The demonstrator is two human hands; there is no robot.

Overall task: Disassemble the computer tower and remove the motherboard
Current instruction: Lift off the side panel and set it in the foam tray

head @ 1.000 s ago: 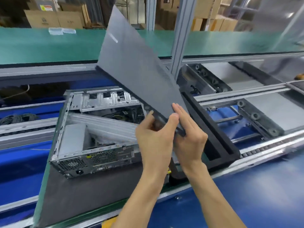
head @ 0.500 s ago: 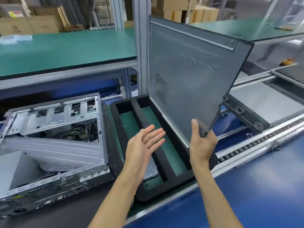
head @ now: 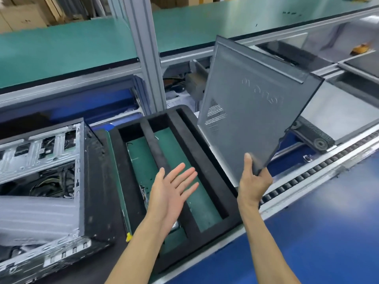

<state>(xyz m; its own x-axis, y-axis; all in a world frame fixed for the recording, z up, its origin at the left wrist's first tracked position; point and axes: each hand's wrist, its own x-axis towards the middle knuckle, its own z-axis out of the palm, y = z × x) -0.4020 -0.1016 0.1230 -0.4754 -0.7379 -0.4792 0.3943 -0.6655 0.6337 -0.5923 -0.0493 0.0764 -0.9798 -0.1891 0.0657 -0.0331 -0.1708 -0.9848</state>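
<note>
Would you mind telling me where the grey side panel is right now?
In the head view, the side panel is held up at right of centre, its lower corner gripped by the right hand, above the black foam tray.

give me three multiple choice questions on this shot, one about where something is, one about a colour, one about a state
1. Where is the side panel?
A. fitted on the tower
B. held up above the black foam tray's right side
C. flat on the green bench

2. What colour is the floor inside the foam tray?
A. green
B. red
C. white

3. How is the left hand?
A. gripping the panel
B. closed in a fist
C. open, palm up, holding nothing

Answers: 1 B, the right hand grips its lower corner in the air. 2 A, green shows between the black foam bars. 3 C, its fingers are spread straight over the tray.
</note>
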